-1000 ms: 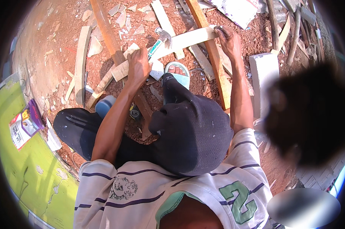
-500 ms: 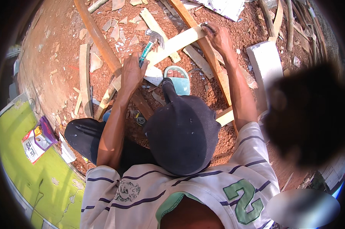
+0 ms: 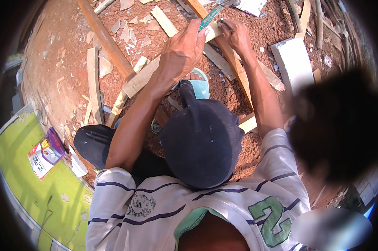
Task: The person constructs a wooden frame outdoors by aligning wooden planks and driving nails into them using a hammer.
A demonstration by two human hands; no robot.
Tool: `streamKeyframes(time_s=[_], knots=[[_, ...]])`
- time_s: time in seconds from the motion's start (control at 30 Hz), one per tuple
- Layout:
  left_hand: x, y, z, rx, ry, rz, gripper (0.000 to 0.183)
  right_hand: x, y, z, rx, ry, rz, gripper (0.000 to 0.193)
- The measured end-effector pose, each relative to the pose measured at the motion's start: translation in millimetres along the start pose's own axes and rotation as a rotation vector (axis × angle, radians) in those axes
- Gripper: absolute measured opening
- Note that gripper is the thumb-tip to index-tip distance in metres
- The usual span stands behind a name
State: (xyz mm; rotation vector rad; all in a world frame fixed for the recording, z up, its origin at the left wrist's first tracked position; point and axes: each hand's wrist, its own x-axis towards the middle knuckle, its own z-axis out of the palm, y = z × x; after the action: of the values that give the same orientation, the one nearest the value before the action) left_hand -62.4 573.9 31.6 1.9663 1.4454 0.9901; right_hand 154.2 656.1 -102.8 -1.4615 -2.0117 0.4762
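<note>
My left hand point(image 3: 182, 50) grips the green handle of a claw hammer point(image 3: 210, 17), its metal head raised near the top edge of the view. A pale wooden plank point(image 3: 141, 80) lies slantwise beneath that hand and forearm. At the plank's far right end, my right hand point(image 3: 235, 34) has its fingers pinched together close to the wood; whatever they hold is too small to make out. This end rests across a long brown beam point(image 3: 234, 62). Another brown beam point(image 3: 107, 39) passes under the plank's left part.
My sandalled foot point(image 3: 201, 88) stands on red soil just below the plank. A white block point(image 3: 292, 62) lies to the right. Tile shards and wood strips point(image 3: 93, 79) are scattered about. A packet point(image 3: 47, 152) sits on a green panel point(image 3: 21, 167) at left. Blurred dark shapes cover the right side.
My left hand has swung the hammer up and to the right, from mid-plank to near my right hand. The right hand stays at the plank's end, shifted slightly.
</note>
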Motion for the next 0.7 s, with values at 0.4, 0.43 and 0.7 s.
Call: streamKeyframes(time_s=[0.4, 0.43, 0.7], knots=[[7, 14, 2, -0.055, 0.081, -0.04, 0.037, -4, -5, 6, -0.025, 0.051, -0.016, 0.024], [3, 10, 7, -0.088, 0.15, 0.003, 0.038, -5, -3, 8, -0.041, 0.041, -0.012, 0.024], [14, 22, -4, 0.088, -0.078, -0.154, 0.027, -10, 0, 8, -0.023, 0.081, -0.01, 0.024]])
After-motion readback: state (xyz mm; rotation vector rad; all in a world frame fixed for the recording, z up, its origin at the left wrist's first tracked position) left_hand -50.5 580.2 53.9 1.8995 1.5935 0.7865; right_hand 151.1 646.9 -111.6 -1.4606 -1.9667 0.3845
